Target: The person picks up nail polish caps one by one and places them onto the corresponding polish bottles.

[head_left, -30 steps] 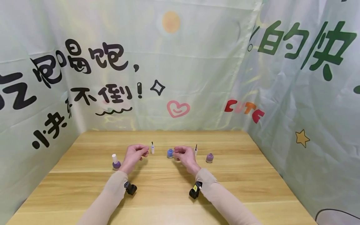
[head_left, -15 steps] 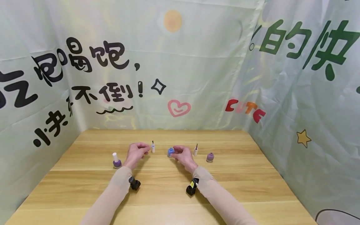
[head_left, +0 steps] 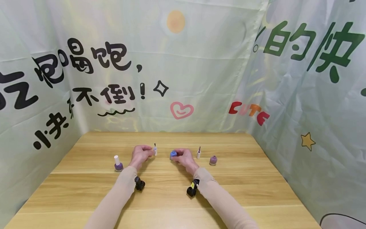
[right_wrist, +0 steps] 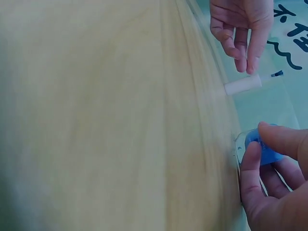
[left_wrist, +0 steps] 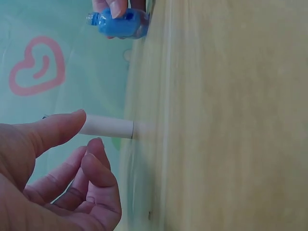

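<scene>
My right hand (head_left: 184,159) grips a small blue nail polish bottle (left_wrist: 124,23), uncapped, its bare neck showing in the left wrist view. The bottle's base is at the tabletop. Left of it, a white nail polish cap (right_wrist: 243,85) stands upright with its dark-tipped brush pointing up. My left hand (head_left: 141,156) is right beside this cap, its fingers bent and a gap showing between thumb and fingertips. In the left wrist view the thumb (left_wrist: 57,130) overlaps the cap.
A second white cap (head_left: 198,155) with its brush up stands right of my right hand. Farther right is an uncapped mauve polish bottle (head_left: 213,160). A purple bottle (head_left: 118,166) with its white cap on stands at left. Printed cloth (head_left: 200,70) encloses the wooden table (head_left: 163,203).
My right hand has moved left and taken hold of the blue bottle. My left hand has shifted right, closer to the standing white cap.
</scene>
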`<state>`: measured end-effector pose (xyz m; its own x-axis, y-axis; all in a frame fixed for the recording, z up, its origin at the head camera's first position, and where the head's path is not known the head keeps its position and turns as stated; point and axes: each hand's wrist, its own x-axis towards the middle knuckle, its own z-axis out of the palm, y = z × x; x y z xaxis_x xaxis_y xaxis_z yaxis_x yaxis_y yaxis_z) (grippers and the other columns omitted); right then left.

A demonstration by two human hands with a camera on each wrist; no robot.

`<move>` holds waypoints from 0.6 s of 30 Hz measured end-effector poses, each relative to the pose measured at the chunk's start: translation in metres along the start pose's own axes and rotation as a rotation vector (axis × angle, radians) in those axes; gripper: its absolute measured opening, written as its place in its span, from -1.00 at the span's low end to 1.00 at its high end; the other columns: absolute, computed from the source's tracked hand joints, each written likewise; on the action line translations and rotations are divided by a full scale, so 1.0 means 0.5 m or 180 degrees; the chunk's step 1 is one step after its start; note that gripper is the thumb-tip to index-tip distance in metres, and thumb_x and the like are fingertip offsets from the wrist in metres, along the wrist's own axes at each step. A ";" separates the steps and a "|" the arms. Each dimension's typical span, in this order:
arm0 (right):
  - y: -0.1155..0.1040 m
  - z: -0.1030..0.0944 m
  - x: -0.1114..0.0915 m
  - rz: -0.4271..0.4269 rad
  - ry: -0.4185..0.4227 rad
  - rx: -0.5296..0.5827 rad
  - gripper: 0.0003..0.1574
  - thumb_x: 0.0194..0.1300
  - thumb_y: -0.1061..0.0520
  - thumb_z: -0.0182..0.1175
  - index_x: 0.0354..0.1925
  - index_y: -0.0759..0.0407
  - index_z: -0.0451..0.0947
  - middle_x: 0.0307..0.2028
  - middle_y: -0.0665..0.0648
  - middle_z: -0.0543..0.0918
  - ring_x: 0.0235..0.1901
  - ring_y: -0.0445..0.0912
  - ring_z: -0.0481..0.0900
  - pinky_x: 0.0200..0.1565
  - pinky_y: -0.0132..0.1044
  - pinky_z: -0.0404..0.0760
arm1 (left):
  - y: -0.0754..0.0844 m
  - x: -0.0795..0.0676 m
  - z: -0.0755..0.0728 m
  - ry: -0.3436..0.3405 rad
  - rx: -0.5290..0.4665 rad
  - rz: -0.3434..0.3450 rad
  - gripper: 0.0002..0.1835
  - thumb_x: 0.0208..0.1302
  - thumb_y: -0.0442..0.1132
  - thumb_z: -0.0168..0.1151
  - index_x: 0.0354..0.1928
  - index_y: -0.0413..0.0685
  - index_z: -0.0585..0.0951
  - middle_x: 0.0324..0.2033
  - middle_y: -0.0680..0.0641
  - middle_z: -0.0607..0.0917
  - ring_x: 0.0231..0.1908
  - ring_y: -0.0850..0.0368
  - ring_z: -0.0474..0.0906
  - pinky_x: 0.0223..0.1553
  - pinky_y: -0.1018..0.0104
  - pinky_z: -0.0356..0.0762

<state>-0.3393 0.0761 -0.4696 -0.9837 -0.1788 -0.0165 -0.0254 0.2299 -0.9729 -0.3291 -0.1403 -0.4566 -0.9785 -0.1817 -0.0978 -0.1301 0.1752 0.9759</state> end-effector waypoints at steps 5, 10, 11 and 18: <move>0.002 0.006 0.003 -0.0027 0.0070 -0.0131 -0.55 -0.02 0.29 0.36 -0.08 0.21 0.58 -0.24 0.12 0.61 -0.29 -0.10 0.53 -0.39 -0.33 0.51 | -0.006 0.013 0.004 -0.0018 0.0074 0.0070 -0.66 -0.04 -0.33 0.38 -0.16 -0.17 0.57 -0.28 -0.12 0.63 -0.34 0.02 0.55 -0.38 0.20 0.49; -0.002 0.008 0.001 -0.0022 0.0078 -0.0147 -0.59 -0.03 0.26 0.37 -0.12 0.20 0.59 -0.25 0.12 0.62 -0.28 -0.10 0.55 -0.35 -0.33 0.56 | -0.007 0.019 0.009 -0.0037 0.0146 0.0113 -0.67 -0.09 -0.36 0.39 -0.19 -0.18 0.59 -0.28 -0.12 0.64 -0.39 0.06 0.53 -0.43 0.25 0.45; -0.003 0.008 0.001 -0.0009 0.0075 -0.0114 -0.59 -0.02 0.26 0.36 -0.11 0.21 0.59 -0.25 0.13 0.62 -0.28 -0.10 0.55 -0.34 -0.32 0.56 | -0.007 0.020 0.010 -0.0036 0.0166 0.0107 -0.66 -0.10 -0.36 0.39 -0.19 -0.17 0.59 -0.27 -0.11 0.63 -0.39 0.07 0.53 -0.43 0.26 0.45; -0.011 0.007 -0.003 -0.0004 0.0028 0.0129 -0.62 0.04 0.29 0.31 -0.10 0.28 0.55 -0.25 0.15 0.62 -0.30 -0.09 0.58 -0.29 -0.25 0.58 | 0.002 0.024 0.018 -0.0077 0.0290 0.0092 -0.69 -0.07 -0.37 0.37 -0.20 -0.18 0.59 -0.28 -0.12 0.63 -0.39 0.04 0.53 -0.43 0.24 0.45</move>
<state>-0.3368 0.0716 -0.4650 -0.9853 -0.1704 -0.0135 -0.0195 0.1907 -0.9815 -0.3425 -0.1338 -0.4587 -0.9855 -0.1519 -0.0757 -0.1147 0.2676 0.9567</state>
